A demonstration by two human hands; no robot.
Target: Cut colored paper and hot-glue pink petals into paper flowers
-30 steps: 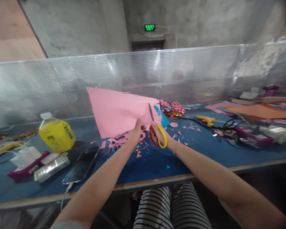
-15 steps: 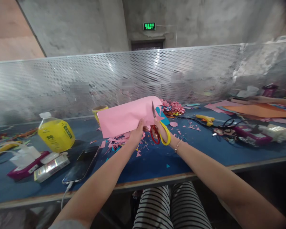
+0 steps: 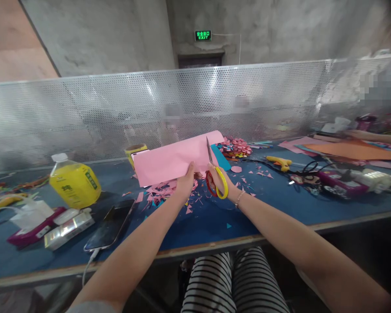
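Observation:
My left hand point(image 3: 186, 181) grips the lower edge of a pink paper sheet point(image 3: 166, 163), thumb on top and fingers mostly hidden beneath. The sheet is raised over the table and its right end curls. In my right hand point(image 3: 219, 176) is a pair of scissors point(image 3: 222, 191) with one yellow and one red handle loop, blades pointing up and away at the sheet's right part. Pink and blue paper scraps point(image 3: 163, 190) lie below the sheet. A blue paper piece point(image 3: 220, 157) sits just right of the blades, near a pile of pink cut paper point(image 3: 236, 148).
On the left stand a bottle of yellow liquid point(image 3: 74, 184), a purple tissue pack point(image 3: 35, 228), a small box point(image 3: 69, 229) and a charging phone point(image 3: 111, 226). To the right lie a yellow glue gun point(image 3: 279, 163), cables and orange paper point(image 3: 355, 151). A perforated metal screen point(image 3: 101, 113) runs behind.
The pink sheet has shifted slightly, its right end now extending further right and its left edge showing a phone-like edge behind. A small pink cut piece beside the blades is no longer visible.

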